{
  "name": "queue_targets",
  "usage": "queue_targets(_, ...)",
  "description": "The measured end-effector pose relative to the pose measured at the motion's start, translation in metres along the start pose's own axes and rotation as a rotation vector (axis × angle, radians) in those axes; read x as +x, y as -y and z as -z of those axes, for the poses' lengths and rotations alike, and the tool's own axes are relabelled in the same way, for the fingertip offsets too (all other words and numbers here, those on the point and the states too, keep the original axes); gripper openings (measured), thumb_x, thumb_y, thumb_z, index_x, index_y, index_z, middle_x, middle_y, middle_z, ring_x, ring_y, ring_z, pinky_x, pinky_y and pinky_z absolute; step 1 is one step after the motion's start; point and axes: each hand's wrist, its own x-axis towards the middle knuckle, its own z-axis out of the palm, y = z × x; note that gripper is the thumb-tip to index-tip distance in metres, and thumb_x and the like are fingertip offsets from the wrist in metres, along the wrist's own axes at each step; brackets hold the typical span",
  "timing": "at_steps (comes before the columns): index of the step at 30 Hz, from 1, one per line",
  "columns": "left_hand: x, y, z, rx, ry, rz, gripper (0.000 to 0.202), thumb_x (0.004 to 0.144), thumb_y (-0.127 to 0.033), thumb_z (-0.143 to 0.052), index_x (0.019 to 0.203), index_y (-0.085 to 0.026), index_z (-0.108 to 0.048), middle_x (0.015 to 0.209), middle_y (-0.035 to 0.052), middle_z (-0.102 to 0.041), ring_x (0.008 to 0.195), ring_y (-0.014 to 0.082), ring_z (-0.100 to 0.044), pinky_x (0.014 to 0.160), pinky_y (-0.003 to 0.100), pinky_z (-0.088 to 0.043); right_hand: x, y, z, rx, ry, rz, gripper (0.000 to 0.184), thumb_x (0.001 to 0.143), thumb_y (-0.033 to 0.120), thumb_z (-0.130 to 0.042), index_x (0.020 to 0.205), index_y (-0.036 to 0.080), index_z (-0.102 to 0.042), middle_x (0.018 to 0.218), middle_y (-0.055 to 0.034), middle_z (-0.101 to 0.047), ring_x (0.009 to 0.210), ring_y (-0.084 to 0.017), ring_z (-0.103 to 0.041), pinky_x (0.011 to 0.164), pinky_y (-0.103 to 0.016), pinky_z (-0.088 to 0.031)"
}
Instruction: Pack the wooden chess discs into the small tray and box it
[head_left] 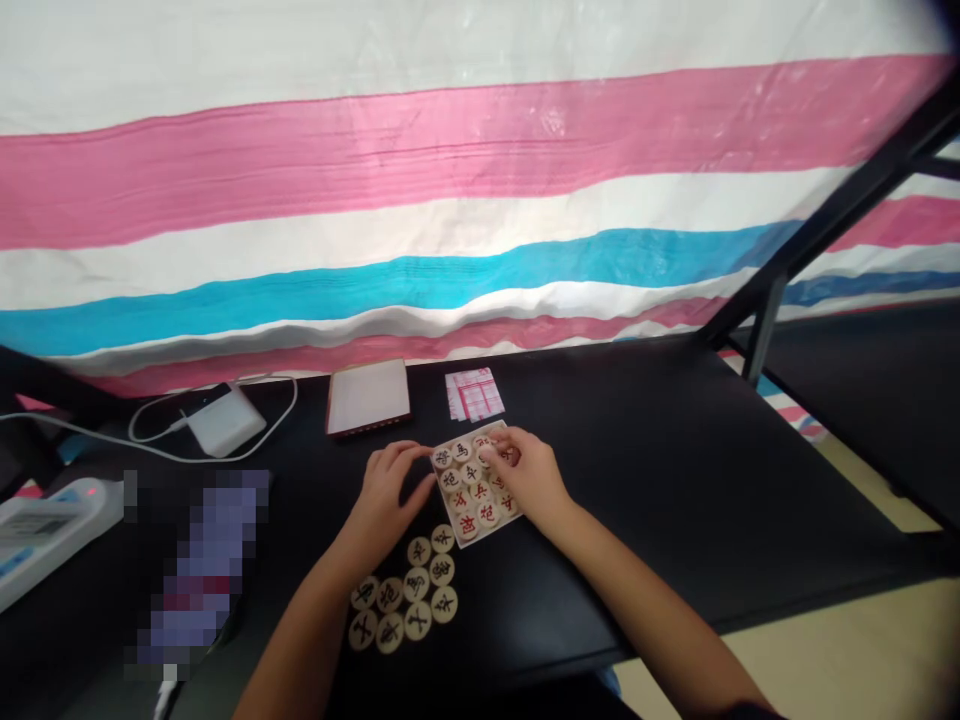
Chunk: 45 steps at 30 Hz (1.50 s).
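Clock positions in the head view are taken from the one square, thin-walled white tray [481, 533], which lies on the smooth black bench [675, 480]. At least twelve round, flat discs [451, 479] show inside it, marked in black or red; the right hand covers part of the load. Ten loose discs [418, 620], pale and black-marked, lie flat on the bench at 7 o'clock. One shallow rectangular box [369, 397] with a white inner face lies at 10 o'clock; at least two overlapping pink-printed paper slips [480, 392] lie at 12. One white rounded device [227, 422] with a looped cable lies between 9 and 10. Two hands are present. The left hand [390, 492] sits at 9 o'clock, clasping nothing, thumb and forefinger parted at the tray's edge. The right hand [531, 472] is at 3 o'clock, bent over the tray, thumb on a black-marked disc; whether it grips that disc cannot be told. Both forearms [637, 590] converge from 7 and 5 o'clock.
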Motion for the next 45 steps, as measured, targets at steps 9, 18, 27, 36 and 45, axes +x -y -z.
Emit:
queue_targets(9, 0.004, 0.011, -0.008, -0.026, 0.051, 0.104, 0.027, 0.082, -0.029, -0.048, 0.107, -0.019, -0.053, 0.106, 0.0074, -0.057, 0.096, 0.0223, -0.049, 0.087, 0.043, -0.039, 0.011, -0.004, -0.011, -0.141, -0.034, 0.158, 0.016, 0.076, 0.024, -0.057, 0.089, 0.022, -0.067, 0.088, -0.0064, -0.065, 0.086, -0.022, -0.050, 0.073, -0.035, -0.042)
queue_targets(18, -0.009, 0.016, 0.001, -0.087, 0.090, 0.108, 0.026, 0.082, -0.033, -0.050, 0.104, -0.020, -0.052, 0.100, 0.0066, -0.058, 0.089, 0.0209, -0.050, 0.079, 0.037, -0.042, 0.005, -0.009, -0.011, -0.187, -0.010, 0.206, 0.021, 0.077, 0.019, -0.054, 0.094, 0.024, -0.066, 0.092, -0.0058, -0.064, 0.084, -0.023, -0.048, 0.074, -0.037, -0.042)
queue_targets(27, -0.034, 0.016, 0.016, -0.155, 0.524, -0.079, 0.027, 0.079, -0.032, -0.059, 0.105, -0.029, -0.056, 0.108, 0.0012, -0.054, 0.099, 0.0188, -0.046, 0.095, 0.037, -0.029, -0.001, -0.008, -0.013, -0.199, -0.039, 0.223, 0.026, 0.077, 0.017, -0.052, 0.101, 0.021, -0.062, 0.099, -0.0060, -0.064, 0.086, -0.022, -0.049, 0.078, -0.037, -0.040)
queue_targets(36, -0.030, 0.011, 0.010, -0.186, 0.521, -0.049, 0.015, 0.080, -0.025, -0.058, 0.094, -0.024, -0.056, 0.099, 0.0004, -0.053, 0.093, 0.0173, -0.045, 0.088, 0.031, -0.033, -0.003, -0.005, -0.016, -0.256, -0.055, 0.230, 0.021, 0.075, 0.017, -0.054, 0.094, 0.018, -0.062, 0.095, -0.0066, -0.063, 0.085, -0.022, -0.049, 0.080, -0.035, -0.039)
queue_targets(45, -0.034, 0.014, 0.016, -0.145, 0.501, -0.008, 0.024, 0.074, -0.022, -0.063, 0.097, -0.024, -0.056, 0.103, 0.0000, -0.052, 0.096, 0.0185, -0.046, 0.095, 0.037, -0.027, -0.004, -0.001, -0.015, -0.240, -0.147, 0.199, 0.021, 0.073, 0.020, -0.053, 0.093, 0.017, -0.061, 0.093, -0.0073, -0.064, 0.085, -0.022, -0.050, 0.078, -0.037, -0.041)
